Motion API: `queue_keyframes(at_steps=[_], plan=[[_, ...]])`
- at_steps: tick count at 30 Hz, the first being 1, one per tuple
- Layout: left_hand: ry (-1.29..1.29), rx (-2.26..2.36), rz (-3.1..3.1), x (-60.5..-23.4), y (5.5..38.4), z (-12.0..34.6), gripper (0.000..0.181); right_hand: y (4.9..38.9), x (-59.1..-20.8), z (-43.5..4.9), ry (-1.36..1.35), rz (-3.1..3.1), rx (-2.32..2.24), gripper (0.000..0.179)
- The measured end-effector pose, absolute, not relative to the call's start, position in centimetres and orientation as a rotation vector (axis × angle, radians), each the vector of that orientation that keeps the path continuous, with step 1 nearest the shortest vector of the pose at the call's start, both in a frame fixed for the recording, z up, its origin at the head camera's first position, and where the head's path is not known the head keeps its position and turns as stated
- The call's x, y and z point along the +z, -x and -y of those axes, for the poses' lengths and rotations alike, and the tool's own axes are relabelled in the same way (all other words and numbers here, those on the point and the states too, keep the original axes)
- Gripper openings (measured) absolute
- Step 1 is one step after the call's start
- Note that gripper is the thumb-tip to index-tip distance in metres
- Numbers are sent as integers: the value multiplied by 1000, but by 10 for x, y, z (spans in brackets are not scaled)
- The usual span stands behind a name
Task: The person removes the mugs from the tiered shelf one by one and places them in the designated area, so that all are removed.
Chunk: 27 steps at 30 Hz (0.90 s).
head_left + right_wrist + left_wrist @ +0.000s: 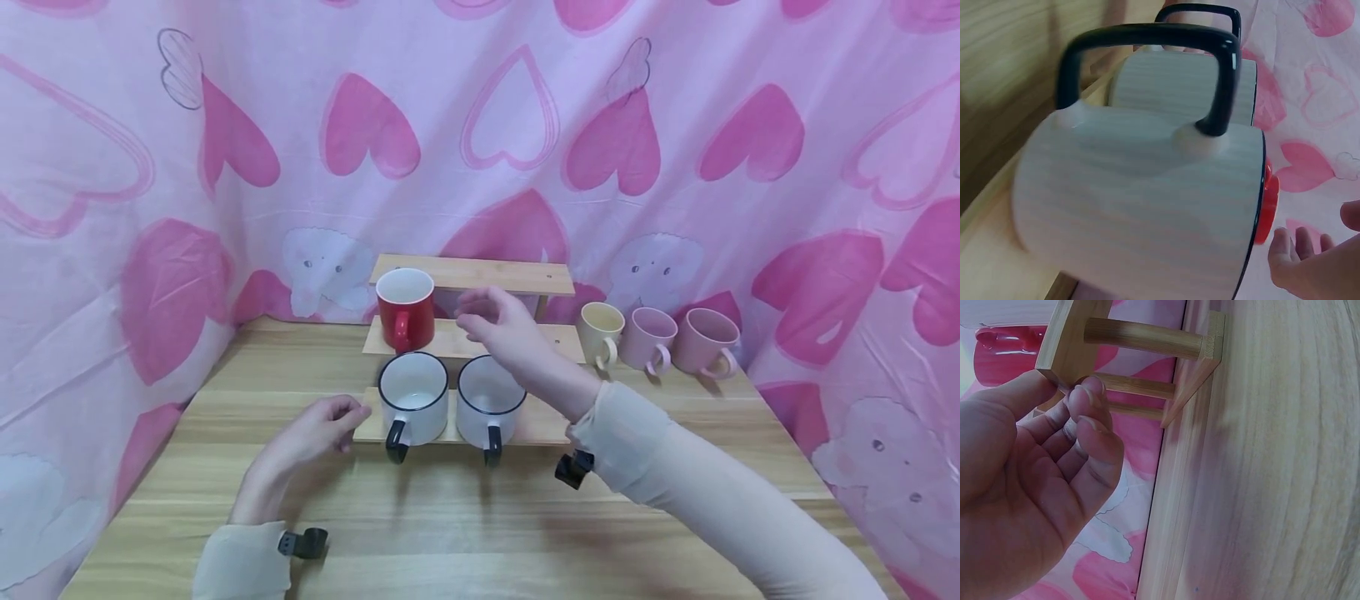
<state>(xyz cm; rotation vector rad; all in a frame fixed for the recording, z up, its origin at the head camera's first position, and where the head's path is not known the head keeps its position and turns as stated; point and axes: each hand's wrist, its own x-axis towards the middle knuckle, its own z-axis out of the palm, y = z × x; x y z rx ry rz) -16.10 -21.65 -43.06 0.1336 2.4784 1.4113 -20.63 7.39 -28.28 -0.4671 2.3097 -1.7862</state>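
Pinching the tiered pale-wood shelf (480, 273), the left hand (318, 429) sits lower left; mid-frame, the right hand's (513, 333) fingers curve loosely, empty. The glossy red cylindrical mug (418, 319), likely breakable, suits a handle (402, 330) grip.

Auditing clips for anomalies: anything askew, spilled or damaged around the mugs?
Nothing stands out. The red mug stands upright on the middle tier of the rack, both white mugs upright on its lowest tier, the yellow mug and pink mugs upright on the table. No spill or damage shows.
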Motion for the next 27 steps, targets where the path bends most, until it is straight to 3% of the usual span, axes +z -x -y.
queue_keyframes(at_steps=[8,15,27], plan=[[-161,1423,-2474,-431,159,217,41,212,-281,-44,322,-2262,-1691,33],[-184,1411,-2482,-430,162,216,41,211,-280,-21,183,-2329,-1587,28],[-174,1378,-2482,-427,162,215,39,227,-282,-1,171,-2532,-1219,22]])
